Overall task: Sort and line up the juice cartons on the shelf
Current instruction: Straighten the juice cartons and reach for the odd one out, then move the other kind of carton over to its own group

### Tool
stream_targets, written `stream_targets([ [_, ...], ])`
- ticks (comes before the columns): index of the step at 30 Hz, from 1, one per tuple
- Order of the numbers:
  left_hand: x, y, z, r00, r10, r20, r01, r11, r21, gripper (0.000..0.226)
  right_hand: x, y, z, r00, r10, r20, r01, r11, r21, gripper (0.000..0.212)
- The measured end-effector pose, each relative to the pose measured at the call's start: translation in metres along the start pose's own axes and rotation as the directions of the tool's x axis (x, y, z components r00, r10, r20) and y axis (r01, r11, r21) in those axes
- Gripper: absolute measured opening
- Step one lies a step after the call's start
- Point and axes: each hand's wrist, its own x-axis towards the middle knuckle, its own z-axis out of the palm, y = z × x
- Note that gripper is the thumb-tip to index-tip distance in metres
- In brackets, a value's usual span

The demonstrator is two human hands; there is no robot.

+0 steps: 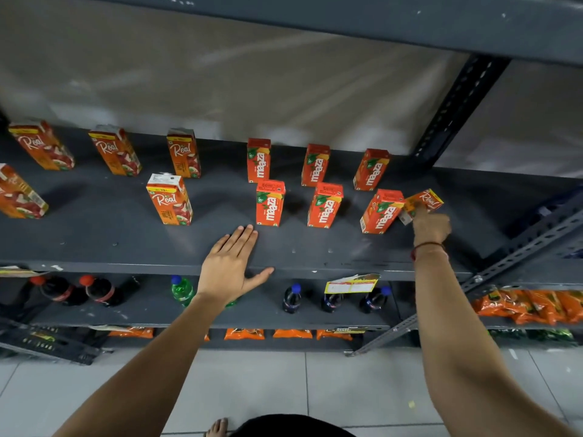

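On the grey shelf (pixel 94 241) stand several Real cartons on the left, the nearest Real carton (pixel 170 200) in front of the back row. Several Maaza cartons (pixel 270 203) stand in two rows to the right. My right hand (pixel 431 227) grips a tilted Real carton (pixel 422 203) lifted beside the front right Maaza carton (pixel 380 212), touching or nearly touching it. My left hand (pixel 232 264) lies flat and empty on the shelf's front edge, fingers together, thumb spread.
A slotted metal upright (pixel 457 108) stands at the back right, a diagonal brace (pixel 517 247) at the front right. The lower shelf holds soda bottles (pixel 101 290) and a yellow price tag (pixel 351 283). Orange snack packets (pixel 530 305) lie lower right.
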Motion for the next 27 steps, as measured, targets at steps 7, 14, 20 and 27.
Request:
stream_targets([
  [7,0.000,0.000,0.000,1.000,-0.013,0.001,0.013,1.000,0.011,0.084,0.014,-0.023,0.016,0.977,0.107,0.183,-0.062,0.970,-0.237,0.065],
  [14,0.000,0.001,-0.002,1.000,-0.006,-0.015,0.006,1.000,0.012,0.085,0.001,-0.028,0.000,0.936,0.203,0.287,-0.234,0.969,0.077,0.068],
  [20,-0.001,0.000,-0.003,1.000,0.000,-0.003,0.000,1.000,0.013,0.086,-0.024,0.001,-0.018,0.937,0.186,0.296,-0.299,0.866,0.401,0.072],
  [27,-0.001,-0.002,-0.006,1.000,0.005,0.030,-0.005,1.000,-0.003,0.086,-0.109,0.040,-0.040,0.964,-0.132,0.231,-0.032,0.805,0.592,0.048],
])
